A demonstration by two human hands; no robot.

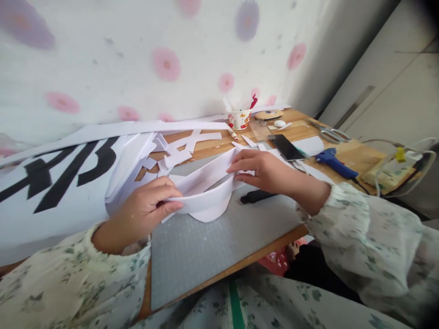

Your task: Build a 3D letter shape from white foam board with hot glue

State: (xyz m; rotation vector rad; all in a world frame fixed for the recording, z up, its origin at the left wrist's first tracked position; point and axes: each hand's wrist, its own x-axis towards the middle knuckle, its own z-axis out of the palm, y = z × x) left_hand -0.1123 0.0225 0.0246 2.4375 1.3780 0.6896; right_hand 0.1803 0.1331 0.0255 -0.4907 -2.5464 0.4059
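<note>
A white foam or paper piece [211, 201], with raised curved side walls and a rounded lower edge, is held above the grey cutting mat [195, 256]. My left hand [149, 210] pinches its left end between thumb and fingers. At the right end, my right hand [259, 170] grips the wall, fingers reaching over the top edge. Just right of the piece, a black tool [257, 196] lies on the mat, partly hidden under my right wrist.
White scraps [174, 155] and stacked sheets [128, 160] lie left and behind. A paper cup [239, 119] stands near the wall. Rightward are a phone [288, 147], a blue glue gun [336, 163], scissors [331, 132] and white cables [425, 169]. A sheet with black shapes [51, 219] lies left.
</note>
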